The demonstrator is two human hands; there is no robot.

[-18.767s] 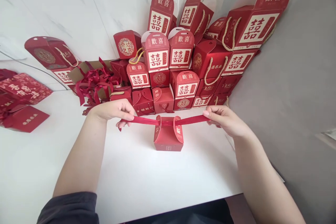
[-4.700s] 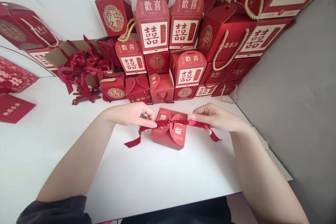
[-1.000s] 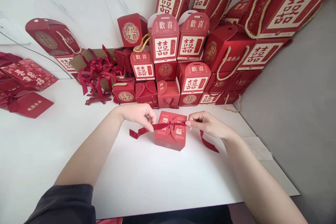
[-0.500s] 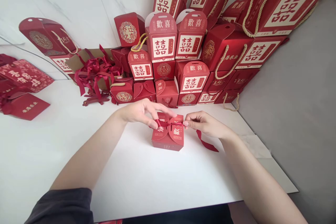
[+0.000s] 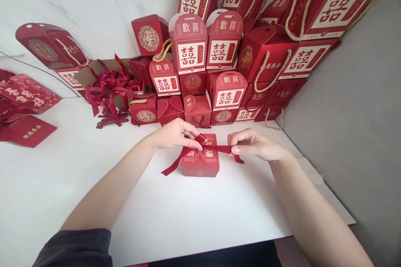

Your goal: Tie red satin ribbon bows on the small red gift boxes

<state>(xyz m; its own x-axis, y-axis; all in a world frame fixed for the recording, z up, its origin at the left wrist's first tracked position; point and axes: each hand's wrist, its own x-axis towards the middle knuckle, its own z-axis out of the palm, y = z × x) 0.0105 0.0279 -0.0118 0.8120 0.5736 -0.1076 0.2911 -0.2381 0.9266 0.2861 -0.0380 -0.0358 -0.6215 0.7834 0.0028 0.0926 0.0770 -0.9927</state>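
A small red gift box (image 5: 200, 169) with folded, rounded flaps rests on the white table in front of me. Across its top runs a dark red ribbon (image 5: 219, 148), threaded at the middle of the flaps. My left hand (image 5: 175, 134) pinches the ribbon near the box's centre, where a loop stands up by the fingertips. One loose ribbon end trails from there down to the left, past the box. My right hand (image 5: 252, 144) closes on the ribbon to the right of the box and holds it taut; a short tail hangs below those fingers.
Stacked red boxes (image 5: 224, 96), some with rope handles, line the back of the white table (image 5: 150, 212). A cardboard carton (image 5: 86, 76) overflowing with red ribbons (image 5: 109, 87) stands back left. More red boxes (image 5: 31, 129) lie at the far left. A grey wall (image 5: 351, 104) bounds the right side.
My right hand has moved right, drawing the ribbon out from the box. My left hand has shifted right to the centre and curled into a pinch. A ribbon end now hangs at the left.
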